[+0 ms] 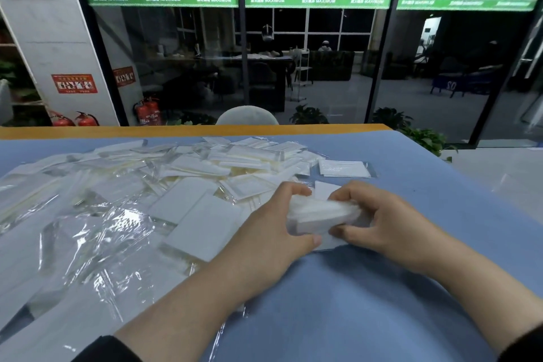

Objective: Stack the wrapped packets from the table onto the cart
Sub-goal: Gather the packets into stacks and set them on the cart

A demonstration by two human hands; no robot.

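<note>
White, plastic-wrapped packets make up a small bundle (320, 214) held just above the blue table (382, 317), near the middle right of the view. Its long axis runs left to right, so each short end faces one palm. The left hand (276, 232) curls round the left end, fingers over the far edge and thumb under the near one; the right hand (382, 223) grips the right end the same way. Both sit equally close, squaring the bundle between them. No cart shows here, so which way the bundle must travel cannot be told. To the left and far side lies the loose heap of packets (182, 185), touching the left wrist. A separate packet (343, 168) lies apart on the far right, beyond the right hand's fingers.
</note>
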